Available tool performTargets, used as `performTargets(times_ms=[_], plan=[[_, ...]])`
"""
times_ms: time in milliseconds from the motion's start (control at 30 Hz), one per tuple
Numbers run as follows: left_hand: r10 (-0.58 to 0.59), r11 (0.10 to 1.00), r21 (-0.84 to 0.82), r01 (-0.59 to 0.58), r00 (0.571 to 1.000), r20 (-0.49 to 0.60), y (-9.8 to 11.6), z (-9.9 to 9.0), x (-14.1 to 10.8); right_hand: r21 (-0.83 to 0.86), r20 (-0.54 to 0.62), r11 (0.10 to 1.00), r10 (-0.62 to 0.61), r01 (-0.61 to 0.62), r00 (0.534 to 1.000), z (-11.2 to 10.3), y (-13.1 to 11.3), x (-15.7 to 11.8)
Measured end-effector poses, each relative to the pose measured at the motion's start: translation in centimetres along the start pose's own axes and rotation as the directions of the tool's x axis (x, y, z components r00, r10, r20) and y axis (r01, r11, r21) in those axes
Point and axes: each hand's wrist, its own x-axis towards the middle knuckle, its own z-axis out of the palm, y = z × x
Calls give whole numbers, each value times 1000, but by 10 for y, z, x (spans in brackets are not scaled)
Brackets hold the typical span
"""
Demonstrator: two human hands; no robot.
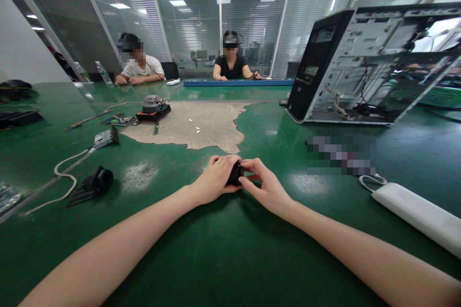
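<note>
A green worktop (pixel 216 259) fills the lower frame and runs to its far edge in the upper half. At upper right stands an open computer case (pixel 313 62), its black front panel angled left and its metal frame bared. Beyond the worktop sit a person in a white top (pixel 149 68) at upper left and a person in a black top (pixel 232 64) at upper centre. A ragged beige patch (pixel 212 127) spreads across the centre. A long white block (pixel 414 208) with a looped cord lies at lower right.

At the very centre, just below the patch, are the left hand (pixel 215 176) and right hand (pixel 264 184). A silver round part on a black-and-red base (pixel 153 108) sits left of centre; a black piece with a round end (pixel 97 182) lies lower left. Between the hands is a small black object (pixel 235 172), partly hidden: the left grip is wrapped over it, while the right grip pinches its right side between thumb and fingers.
</note>
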Motion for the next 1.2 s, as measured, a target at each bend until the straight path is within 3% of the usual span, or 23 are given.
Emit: performTargets(times_ms=[133, 300, 500, 767, 1200], plan=[[1, 1000, -17, -1, 1000, 0, 1, -1, 0, -61, -39, 996, -64, 61, 997, 0, -1, 0], [0, 1000, -4, 0, 1000, -4, 1, 0, 0, -8, -43, 1000, 17, -17, 999, 1, 1, 1], [-5, 1000, 3, 5, 1000, 0, 0, 1, 0, 59, 36, 992, 113, -115, 993, 1, 2, 2], [-2, 1000, -11, 2, 1000, -1, 0, 0, 0, -77, -36, 994, -76, 73, 997, -1, 0, 0], [-12, 1000, 13, 12, 1000, 1, 0, 0, 0, -13, 10, 994, 107, -107, 994, 0, -3, 2]])
